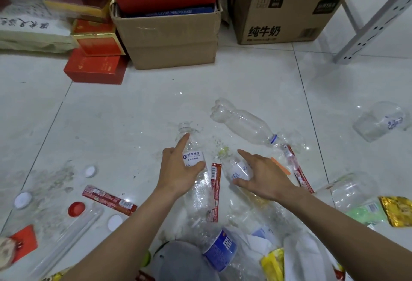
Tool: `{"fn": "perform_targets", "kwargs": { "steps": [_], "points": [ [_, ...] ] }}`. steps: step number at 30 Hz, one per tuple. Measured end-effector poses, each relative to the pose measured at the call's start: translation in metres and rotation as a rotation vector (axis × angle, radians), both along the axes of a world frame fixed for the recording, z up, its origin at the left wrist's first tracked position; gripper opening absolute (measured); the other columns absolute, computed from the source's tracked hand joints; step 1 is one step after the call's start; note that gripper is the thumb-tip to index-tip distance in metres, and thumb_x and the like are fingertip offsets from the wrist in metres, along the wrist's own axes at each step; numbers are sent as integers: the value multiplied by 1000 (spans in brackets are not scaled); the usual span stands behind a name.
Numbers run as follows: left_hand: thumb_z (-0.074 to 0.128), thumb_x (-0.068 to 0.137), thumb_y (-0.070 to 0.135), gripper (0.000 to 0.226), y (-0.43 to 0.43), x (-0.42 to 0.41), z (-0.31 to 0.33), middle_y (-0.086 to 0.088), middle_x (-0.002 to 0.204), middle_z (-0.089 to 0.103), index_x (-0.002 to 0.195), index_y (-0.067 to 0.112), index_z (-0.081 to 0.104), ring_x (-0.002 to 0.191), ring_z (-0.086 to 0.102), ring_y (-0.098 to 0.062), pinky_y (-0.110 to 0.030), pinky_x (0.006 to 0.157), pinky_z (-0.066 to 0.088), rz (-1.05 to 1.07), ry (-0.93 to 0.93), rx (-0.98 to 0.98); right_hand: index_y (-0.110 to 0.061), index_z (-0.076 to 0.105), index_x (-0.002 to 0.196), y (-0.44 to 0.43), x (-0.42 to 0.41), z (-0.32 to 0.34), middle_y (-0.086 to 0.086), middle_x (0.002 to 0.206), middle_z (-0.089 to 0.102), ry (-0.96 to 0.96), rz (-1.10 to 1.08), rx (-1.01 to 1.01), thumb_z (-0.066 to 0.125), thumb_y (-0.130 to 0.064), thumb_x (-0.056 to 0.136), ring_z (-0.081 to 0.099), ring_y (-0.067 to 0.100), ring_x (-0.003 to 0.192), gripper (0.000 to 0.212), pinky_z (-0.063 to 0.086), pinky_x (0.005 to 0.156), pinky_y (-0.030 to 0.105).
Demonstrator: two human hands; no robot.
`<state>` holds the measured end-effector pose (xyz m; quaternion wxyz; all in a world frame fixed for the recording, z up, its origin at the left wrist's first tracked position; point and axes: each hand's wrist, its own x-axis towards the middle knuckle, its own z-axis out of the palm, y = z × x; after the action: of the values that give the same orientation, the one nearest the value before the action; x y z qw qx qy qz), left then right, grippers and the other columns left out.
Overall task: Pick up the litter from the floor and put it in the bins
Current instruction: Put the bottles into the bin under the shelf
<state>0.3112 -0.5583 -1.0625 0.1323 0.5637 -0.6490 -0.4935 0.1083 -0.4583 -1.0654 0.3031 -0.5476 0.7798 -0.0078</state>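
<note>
Litter lies scattered over the white tiled floor (111, 111). My left hand (178, 171) grips a clear plastic bottle with a white label (193, 156), thumb curled under the label and index finger lying along the neck. My right hand (265, 173) is spread over a second clear bottle with a white label (239, 170), index finger above it and thumb below it, both fairly straight. A larger clear bottle with a blue neck ring (243, 124) lies just beyond both hands. Red wrappers (215, 191) (109, 199) lie close by.
Two cardboard boxes (169, 40) (285, 15) and red gift boxes (95, 69) stand at the back. A grey metal shelf leg (367, 24) slants at the right. Clear tubs (381, 122) (354, 189), caps (89, 171) (76, 209), a blue-labelled bottle (220, 249) and a gold packet (399, 210) lie around.
</note>
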Motion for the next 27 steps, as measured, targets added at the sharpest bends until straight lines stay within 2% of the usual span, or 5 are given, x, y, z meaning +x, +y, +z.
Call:
{"fn": "perform_targets", "kwargs": {
  "steps": [4, 15, 17, 22, 27],
  "points": [
    [73, 84, 28, 81, -3, 4, 3, -3, 121, 38, 149, 41, 26, 83, 40, 11, -8, 69, 35, 15, 10, -10, -28, 23, 152, -8, 4, 0, 9, 127, 57, -30, -15, -5, 66, -55, 81, 50, 25, 120, 87, 41, 92, 31],
    [71, 84, 27, 78, -34, 52, 35, -1, 124, 38, 148, 40, 28, 83, 42, 15, -1, 68, 31, 133, 20, -129, -28, 35, 148, -110, 53, 42, 1, 136, 57, -161, 27, -260, 74, -50, 76, 53, 21, 124, 85, 44, 100, 33],
    [71, 83, 28, 78, -42, 75, 46, 1, 124, 38, 147, 42, 28, 84, 42, 14, -7, 77, 30, 198, 1, -165, -30, 36, 147, -138, 78, 50, 2, 133, 59, -201, 55, -290, 74, -50, 74, 53, 23, 123, 85, 44, 101, 34],
    [70, 84, 27, 77, -57, 147, 77, 3, 122, 35, 147, 40, 28, 78, 41, 22, 9, 64, 26, 398, -46, -245, -30, 39, 145, -200, 161, 75, 5, 130, 60, -347, 167, -360, 76, -49, 73, 52, 23, 122, 83, 44, 102, 39],
    [71, 83, 28, 78, -54, 232, 117, 2, 124, 35, 146, 42, 28, 78, 40, 17, 5, 65, 29, 595, -131, -316, -28, 43, 143, -237, 271, 102, 1, 129, 61, -491, 340, -405, 77, -48, 70, 55, 19, 118, 83, 47, 100, 39]
  ]
}}
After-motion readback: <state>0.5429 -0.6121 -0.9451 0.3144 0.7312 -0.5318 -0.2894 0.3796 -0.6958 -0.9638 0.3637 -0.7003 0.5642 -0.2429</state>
